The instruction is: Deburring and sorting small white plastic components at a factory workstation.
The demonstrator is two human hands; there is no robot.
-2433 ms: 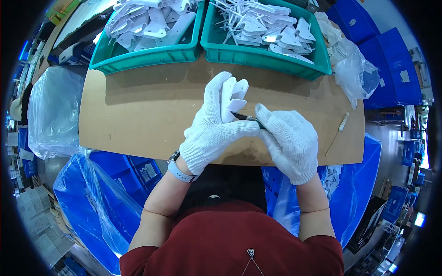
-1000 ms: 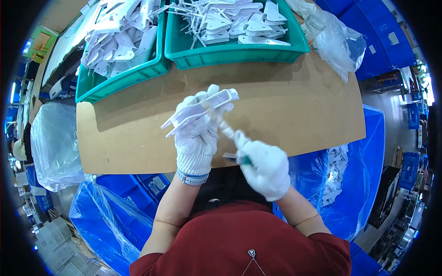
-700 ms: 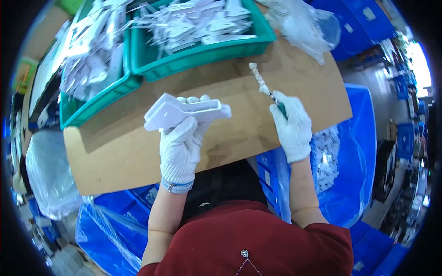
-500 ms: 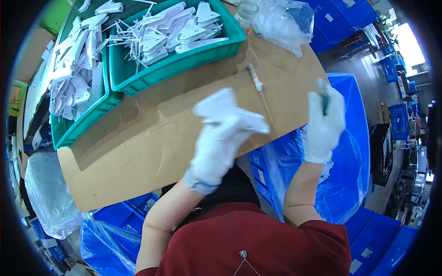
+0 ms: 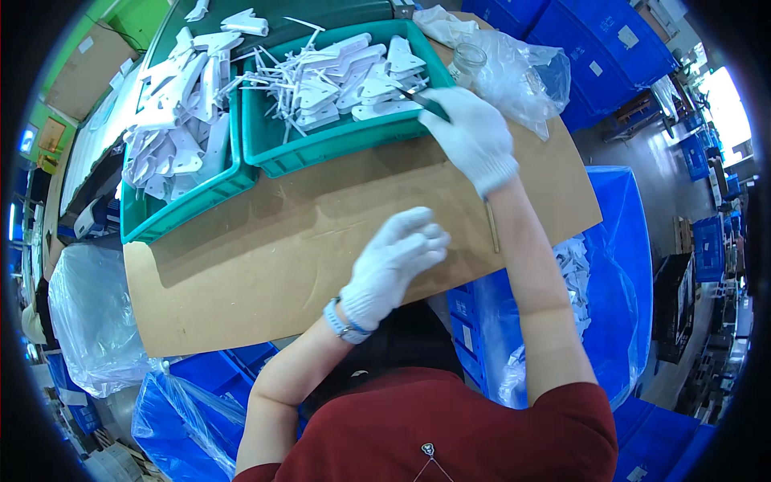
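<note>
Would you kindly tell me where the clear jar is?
The clear jar is near the head view's top, right of the right green bin, beside the clear plastic bag.

Upper right: glass jar (image 5: 468,63) beside a crumpled clear bag (image 5: 536,87), tall blue bins (image 5: 602,60) with pale labels just beyond. Far left: bulging clear plastic sack (image 5: 100,321); above it, near the rim, brown cardboard (image 5: 88,68) edged with bright green. Far right: black crate (image 5: 673,309), standing near the grey floor's (image 5: 614,146) edge.
</note>
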